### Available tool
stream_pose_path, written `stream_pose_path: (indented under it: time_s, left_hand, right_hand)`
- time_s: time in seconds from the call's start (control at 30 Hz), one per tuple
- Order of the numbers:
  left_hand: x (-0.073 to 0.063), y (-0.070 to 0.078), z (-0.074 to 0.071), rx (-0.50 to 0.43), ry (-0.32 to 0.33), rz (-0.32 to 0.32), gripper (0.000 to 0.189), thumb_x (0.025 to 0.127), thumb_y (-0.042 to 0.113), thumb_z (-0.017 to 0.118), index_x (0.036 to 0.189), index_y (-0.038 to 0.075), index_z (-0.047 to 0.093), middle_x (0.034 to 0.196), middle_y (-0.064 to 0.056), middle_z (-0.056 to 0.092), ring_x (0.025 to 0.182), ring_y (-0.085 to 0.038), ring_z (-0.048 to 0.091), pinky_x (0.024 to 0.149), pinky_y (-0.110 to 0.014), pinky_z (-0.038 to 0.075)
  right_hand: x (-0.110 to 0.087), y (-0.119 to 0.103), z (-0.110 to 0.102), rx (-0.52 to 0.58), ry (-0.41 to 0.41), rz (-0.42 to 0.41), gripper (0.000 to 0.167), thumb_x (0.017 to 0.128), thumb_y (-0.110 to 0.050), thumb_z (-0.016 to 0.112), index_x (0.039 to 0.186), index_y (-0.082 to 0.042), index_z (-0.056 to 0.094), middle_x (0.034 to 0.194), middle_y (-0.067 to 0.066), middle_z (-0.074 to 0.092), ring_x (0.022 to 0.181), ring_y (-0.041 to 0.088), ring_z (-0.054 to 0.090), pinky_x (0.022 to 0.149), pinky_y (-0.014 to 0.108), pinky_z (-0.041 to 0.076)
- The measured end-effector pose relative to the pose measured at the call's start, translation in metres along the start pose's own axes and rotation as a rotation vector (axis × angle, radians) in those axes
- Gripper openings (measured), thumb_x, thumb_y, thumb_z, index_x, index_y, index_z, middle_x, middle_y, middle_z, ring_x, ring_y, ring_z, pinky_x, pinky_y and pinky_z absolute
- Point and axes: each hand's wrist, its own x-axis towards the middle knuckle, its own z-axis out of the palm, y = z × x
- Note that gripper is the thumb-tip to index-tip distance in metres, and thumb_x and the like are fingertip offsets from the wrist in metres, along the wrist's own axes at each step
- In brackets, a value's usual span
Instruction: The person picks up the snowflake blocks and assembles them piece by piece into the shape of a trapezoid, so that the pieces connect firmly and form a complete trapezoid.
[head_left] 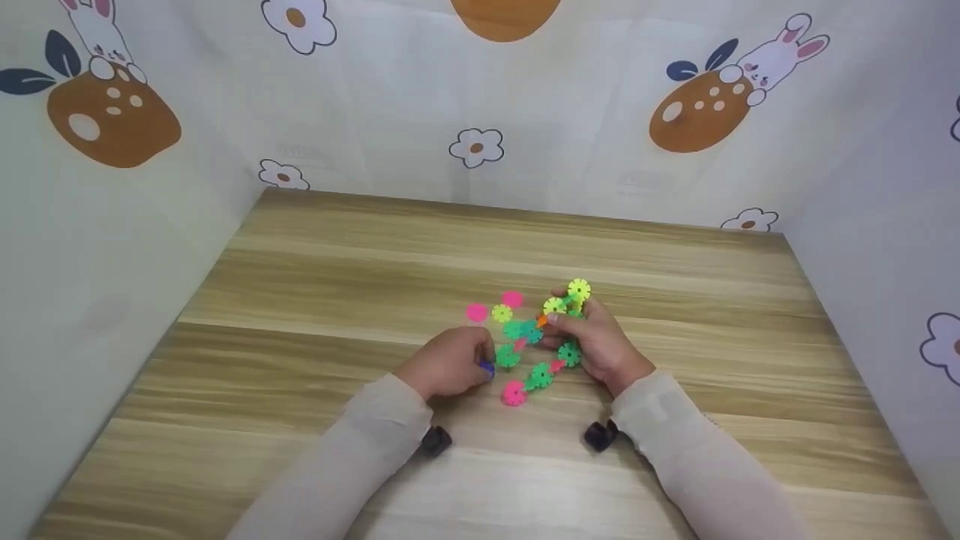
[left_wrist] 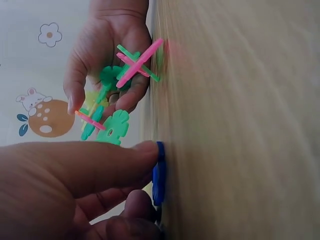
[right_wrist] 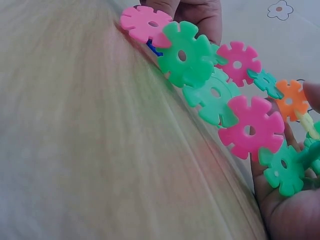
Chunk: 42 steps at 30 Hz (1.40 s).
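My right hand holds a linked structure of flower-shaped interlocking plastic discs, in green, pink, teal, orange and yellow. Two branches stick out from it to the left, one ending in a pink disc. Its thumb presses near an orange disc. Just left of the structure, my left hand pinches a blue disc at the table surface, thumb on its edge. The disc shows edge-on in the left wrist view, and the fingertips behind it are partly hidden.
Beyond the hands, two pink discs and a yellow disc lie on the wood-grain table. Patterned cloth walls enclose the back and sides. Black camera pieces hang at both wrists.
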Motion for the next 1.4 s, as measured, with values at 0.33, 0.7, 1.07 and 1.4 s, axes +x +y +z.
stream_pose_path:
  time_s: [0.33, 0.7, 1.07, 1.4]
  left_hand:
    - [-0.0034, -0.0007, -0.0026, 0.01, -0.016, -0.001, 0.025, 0.089, 0.016, 0.083, 0.103, 0.011, 0.064, 0.1, -0.002, 0.065, 0.09, -0.021, 0.058, 0.086, -0.04, 0.052]
    - [-0.0026, -0.0028, -0.0024, 0.029, 0.004, 0.012, 0.021, 0.091, 0.011, 0.078, 0.097, 0.014, 0.059, 0.094, -0.002, 0.062, 0.086, -0.021, 0.056, 0.078, -0.036, 0.049]
    - [-0.0014, -0.002, -0.0006, -0.041, 0.071, 0.099, 0.015, 0.095, 0.005, 0.07, 0.095, 0.013, 0.057, 0.091, -0.002, 0.06, 0.085, -0.02, 0.056, 0.076, -0.036, 0.049]
    - [-0.0004, -0.0017, 0.0021, -0.083, 0.092, 0.129, 0.016, 0.095, 0.005, 0.069, 0.09, 0.012, 0.056, 0.087, -0.001, 0.058, 0.082, -0.018, 0.055, 0.074, -0.033, 0.048]
  right_hand:
    - [0.0009, 0.0005, -0.0007, -0.002, 0.023, -0.022, 0.05, 0.099, 0.001, 0.065, 0.142, 0.006, 0.04, 0.096, 0.008, 0.07, 0.075, 0.016, 0.072, 0.077, 0.034, 0.064]
    - [0.0014, -0.0003, -0.0005, -0.014, 0.025, -0.025, 0.049, 0.1, 0.0, 0.064, 0.142, 0.006, 0.04, 0.095, 0.008, 0.071, 0.076, 0.015, 0.072, 0.076, 0.033, 0.064]
    - [0.0007, 0.0008, -0.0007, 0.004, 0.044, -0.021, 0.049, 0.101, -0.001, 0.062, 0.143, 0.007, 0.04, 0.094, 0.005, 0.073, 0.079, 0.014, 0.074, 0.076, 0.032, 0.064]
    - [0.0018, 0.0011, -0.0003, -0.006, 0.035, -0.033, 0.042, 0.101, -0.002, 0.064, 0.137, 0.004, 0.043, 0.093, 0.006, 0.073, 0.08, 0.015, 0.075, 0.078, 0.034, 0.064]
